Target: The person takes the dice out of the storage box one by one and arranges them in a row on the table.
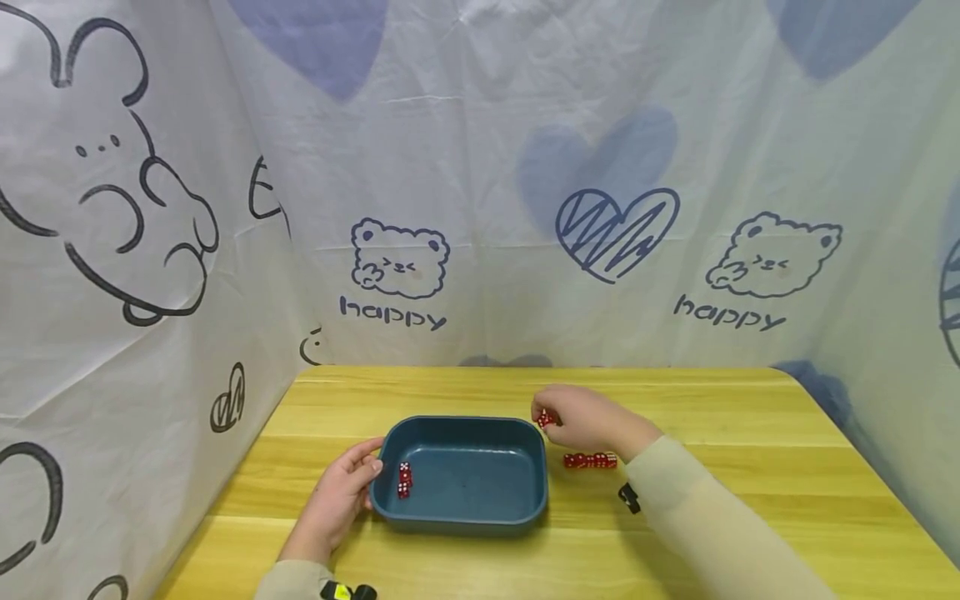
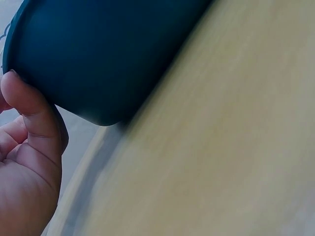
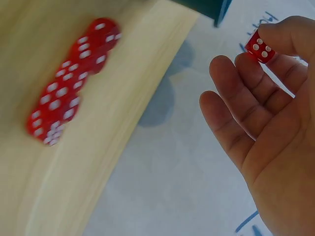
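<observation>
A dark teal rectangular plastic box point(image 1: 480, 521) stands on the table. My left hand point(image 1: 341, 492) grips its left end, thumb at the rim and fingers along the outside; the left wrist view shows the box's outer wall point(image 2: 108, 59) close up. Inside, near that end, lie a few red dice point(image 1: 405, 481) with white pips. Just beyond the box's right rim, my right hand point(image 1: 581, 417) pinches one red die point(image 3: 260, 47) between thumb and fingertips, above the table. A short row of several more red dice point(image 1: 590, 461) lies on the table nearer the body, below that hand.
The wooden table point(image 1: 712, 500) has yellow grain and rounded back corners. White cloth point(image 1: 487, 167) printed with bears and hearts hangs behind it and at both sides. Dark devices are strapped to both wrists, one by the left sleeve point(image 1: 292, 581).
</observation>
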Demonstrator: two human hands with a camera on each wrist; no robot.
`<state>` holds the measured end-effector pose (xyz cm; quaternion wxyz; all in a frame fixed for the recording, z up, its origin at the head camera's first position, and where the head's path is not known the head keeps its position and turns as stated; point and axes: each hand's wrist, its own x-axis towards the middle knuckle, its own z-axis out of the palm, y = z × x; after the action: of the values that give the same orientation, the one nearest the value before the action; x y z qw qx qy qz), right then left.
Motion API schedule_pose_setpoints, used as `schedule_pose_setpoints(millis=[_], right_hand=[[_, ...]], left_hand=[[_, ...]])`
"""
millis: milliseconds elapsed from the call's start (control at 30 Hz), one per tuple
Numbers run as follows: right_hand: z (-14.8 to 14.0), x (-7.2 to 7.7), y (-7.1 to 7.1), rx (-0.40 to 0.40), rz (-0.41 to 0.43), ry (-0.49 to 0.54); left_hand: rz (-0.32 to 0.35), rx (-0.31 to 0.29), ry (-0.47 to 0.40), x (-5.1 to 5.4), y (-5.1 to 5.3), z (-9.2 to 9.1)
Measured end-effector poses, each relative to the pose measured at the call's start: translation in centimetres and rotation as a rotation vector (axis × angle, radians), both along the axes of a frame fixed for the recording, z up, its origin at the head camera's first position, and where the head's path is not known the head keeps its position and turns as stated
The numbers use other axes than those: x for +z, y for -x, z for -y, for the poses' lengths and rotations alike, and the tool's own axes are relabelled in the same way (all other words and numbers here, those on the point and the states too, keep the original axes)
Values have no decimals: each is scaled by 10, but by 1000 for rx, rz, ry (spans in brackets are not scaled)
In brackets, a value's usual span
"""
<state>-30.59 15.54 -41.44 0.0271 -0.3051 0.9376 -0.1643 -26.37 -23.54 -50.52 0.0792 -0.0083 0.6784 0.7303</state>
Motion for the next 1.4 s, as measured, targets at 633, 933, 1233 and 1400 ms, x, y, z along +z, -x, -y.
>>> schedule_pose_setpoints(millis=[633, 933, 1233, 1400], right_hand=[[-75, -41, -14, -130, 52, 71], [-99, -54, -22, -157, 82, 81], [-109, -66, -26, -209, 128, 94], [-108, -67, -27, -222, 119, 81]], left_hand=[[0, 11, -5, -1, -1, 0], [7, 16, 0, -1, 0, 0], [9, 24, 10, -2, 0, 0], [18, 25, 12, -3, 0, 1]])
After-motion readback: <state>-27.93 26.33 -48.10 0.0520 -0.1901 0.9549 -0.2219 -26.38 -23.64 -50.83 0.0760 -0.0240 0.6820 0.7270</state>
